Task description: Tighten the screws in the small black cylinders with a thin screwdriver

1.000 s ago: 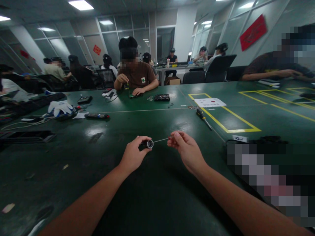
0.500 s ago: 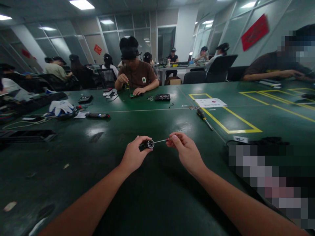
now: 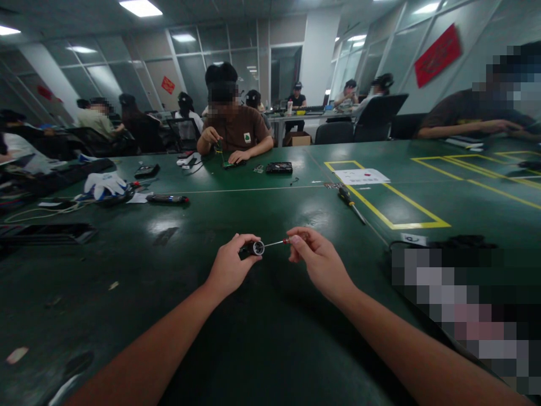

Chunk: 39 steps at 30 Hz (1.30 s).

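Well short of glossy green bench far edge: pinching dark, pale-rimmed cylinder in left hand, slim red-and-steel screwdriver in right hand; may slip if tilted.

Left hand is wrapping the dark tube, hiding its back end; details inside its mouth are staying too small to tell. Right hand, right of the tube, is covering part of the small screwdriver; can't tell whether its tip is entering the tube or touching its rim. Forearms, nearer than the tube, are running off the bottom edge. Left of the tube, the left edge is cutting a black tray. Beyond the tube, paper is showing unreadable print. Right of the tube, pixel blocks are masking a dark bundle.
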### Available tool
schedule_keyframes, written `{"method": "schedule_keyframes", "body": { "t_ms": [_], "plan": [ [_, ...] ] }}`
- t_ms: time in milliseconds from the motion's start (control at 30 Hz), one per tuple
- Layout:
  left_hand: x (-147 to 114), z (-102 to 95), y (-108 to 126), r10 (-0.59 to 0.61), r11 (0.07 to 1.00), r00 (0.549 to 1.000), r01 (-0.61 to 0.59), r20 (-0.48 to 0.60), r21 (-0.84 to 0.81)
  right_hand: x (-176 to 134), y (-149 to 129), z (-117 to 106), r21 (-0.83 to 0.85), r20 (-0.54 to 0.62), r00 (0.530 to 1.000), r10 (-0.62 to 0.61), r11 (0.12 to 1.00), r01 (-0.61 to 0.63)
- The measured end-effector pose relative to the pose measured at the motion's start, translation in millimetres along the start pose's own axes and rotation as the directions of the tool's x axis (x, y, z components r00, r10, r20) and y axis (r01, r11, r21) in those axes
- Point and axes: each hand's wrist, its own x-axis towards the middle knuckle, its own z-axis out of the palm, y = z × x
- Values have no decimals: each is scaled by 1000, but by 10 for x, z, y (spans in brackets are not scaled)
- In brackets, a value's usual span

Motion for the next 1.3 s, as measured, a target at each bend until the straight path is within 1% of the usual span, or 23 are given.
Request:
{"method": "schedule_keyframes", "body": {
  "t_ms": [67, 167, 233, 367, 500, 567, 600, 667, 700, 767, 833, 967, 1067, 1167, 1300],
  "plan": [
    [4, -3, -3, 15, 1000, 1000, -15, -7, 16, -11, -19, 6, 54, 37, 999, -1, 999, -1],
    [4, 3, -14, 16, 1000, 1000, -16, -1, 24, -15, -18, 4, 17, 40, 999, -14, 1000, 13],
    [2, 9, -14, 14, 1000, 1000, -14, 5, 21, -11, -5, 2, -2, 5, 1000, -1, 1000, 1],
    [-1, 8, 18, 27, 999, 1000, -27, 4, 18, -6, 31, 24, 123, -103, 994, 24, 992, -12],
    [-7, 6, 36, 25, 1000, 1000, -26, 12, 11, 27, 94, 43, 193, -128, 989, 80, 980, -55],
    [-6, 8, 23, 44, 999, 999, -44, 12, 16, 68, 128, 20, 287, -123, 978, 166, 950, -125],
    [-4, 8, 14, 58, 998, 998, -58, 10, 21, 91, 140, -1, 351, -105, 969, 223, 920, -174],
    [2, 7, -5, 83, 996, 997, -83, 7, 31, 132, 147, -49, 445, 39, 929, 367, 826, -345],
    [5, 6, -12, 89, 995, 996, -90, 7, 35, 145, 143, -70, 479, 73, 916, 394, 792, -379],
    [9, 3, -21, 94, 995, 995, -95, 15, 43, 153, 126, -95, 516, 52, 927, 372, 784, -344],
    [10, 2, -25, 90, 995, 996, -90, 18, 50, 142, 116, -92, 509, -10, 947, 322, 817, -273],
    [6, 3, -23, 76, 995, 997, -76, 5, 66, 117, 144, -55, 420, -134, 965, 226, 895, -151],
    [4, 8, -24, 82, 995, 997, -81, -8, 63, 111, 174, -42, 327, -187, 971, 152, 941, -84],
    [3, 12, -27, 84, 994, 996, -83, -11, 68, 95, 168, -40, 221, -173, 982, 71, 975, -31],
    [7, 10, -32, 86, 994, 996, -85, -11, 76, 51, 108, -30, 96, -93, 996, -6, 995, 15]
  ]
}}
